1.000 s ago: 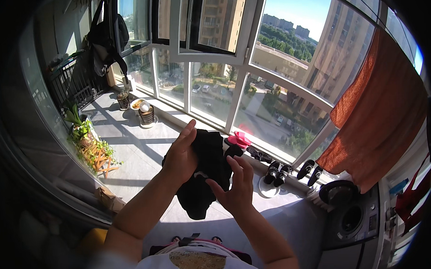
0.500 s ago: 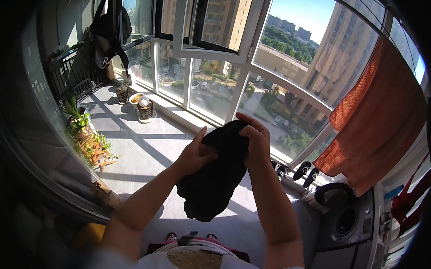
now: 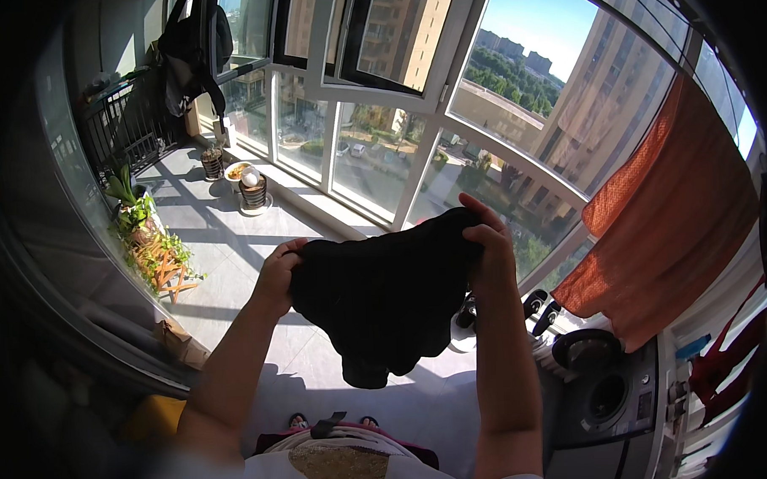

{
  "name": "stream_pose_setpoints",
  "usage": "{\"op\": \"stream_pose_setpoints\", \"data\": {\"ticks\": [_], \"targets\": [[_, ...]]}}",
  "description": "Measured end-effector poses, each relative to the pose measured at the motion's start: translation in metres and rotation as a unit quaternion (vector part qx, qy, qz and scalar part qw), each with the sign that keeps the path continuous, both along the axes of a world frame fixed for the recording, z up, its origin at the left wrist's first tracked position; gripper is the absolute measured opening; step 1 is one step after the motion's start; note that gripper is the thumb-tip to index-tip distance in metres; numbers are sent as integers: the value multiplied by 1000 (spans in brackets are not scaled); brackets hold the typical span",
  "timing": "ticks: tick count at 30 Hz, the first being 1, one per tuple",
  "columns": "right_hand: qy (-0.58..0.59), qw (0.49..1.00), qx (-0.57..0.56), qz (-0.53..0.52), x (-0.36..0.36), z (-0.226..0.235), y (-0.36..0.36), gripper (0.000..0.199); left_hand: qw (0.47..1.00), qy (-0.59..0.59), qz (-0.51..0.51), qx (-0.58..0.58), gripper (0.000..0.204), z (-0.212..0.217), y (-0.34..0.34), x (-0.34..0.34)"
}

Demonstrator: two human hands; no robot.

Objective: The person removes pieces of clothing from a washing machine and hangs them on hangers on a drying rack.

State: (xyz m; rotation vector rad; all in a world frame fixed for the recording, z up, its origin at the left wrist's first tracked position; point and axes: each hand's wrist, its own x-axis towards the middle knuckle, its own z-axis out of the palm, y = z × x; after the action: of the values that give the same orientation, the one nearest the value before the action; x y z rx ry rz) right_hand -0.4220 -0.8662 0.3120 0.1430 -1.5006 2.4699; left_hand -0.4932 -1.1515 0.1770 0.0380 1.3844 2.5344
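A black garment [image 3: 385,290] hangs stretched out between my two hands in front of me, its exact kind lost in the shadow. At its upper left corner my left hand [image 3: 275,280] is closed, with the fingers pinching the edge. My right hand [image 3: 491,257] grips the opposite upper corner, thumb pressed on the cloth and one finger sticking up past it. The lower part of the cloth droops freely in uneven folds above the floor.
On the right an orange cloth [image 3: 653,230] hangs above a grey washing machine [image 3: 605,405] with its round door swung open. Tall windows [image 3: 372,155] run along the far side. Plants [image 3: 151,239] stand at left, with pots [image 3: 253,193] near the sill.
My hands have moved apart, the left one outward to the left and the right one slightly right. The black garment has gone from a narrow bunch to a wide spread.
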Motion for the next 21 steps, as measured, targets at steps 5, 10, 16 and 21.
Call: {"op": "stream_pose_setpoints", "data": {"ticks": [5, 10, 16, 21], "targets": [[11, 752, 618, -229, -2, -17, 45, 34, 981, 121, -47, -147, 40, 104, -33, -35], [19, 629, 713, -309, 0, -12, 74, 19, 772, 333, 74, -537, 28, 119, -31, -64], [-80, 574, 734, -353, -13, -21, 60, 26, 914, 209, 78, -337, 21, 122, -15, -56], [-149, 945, 262, -128, -31, -11, 19, 35, 992, 106, -26, -71, 20, 124, -14, -52]]}}
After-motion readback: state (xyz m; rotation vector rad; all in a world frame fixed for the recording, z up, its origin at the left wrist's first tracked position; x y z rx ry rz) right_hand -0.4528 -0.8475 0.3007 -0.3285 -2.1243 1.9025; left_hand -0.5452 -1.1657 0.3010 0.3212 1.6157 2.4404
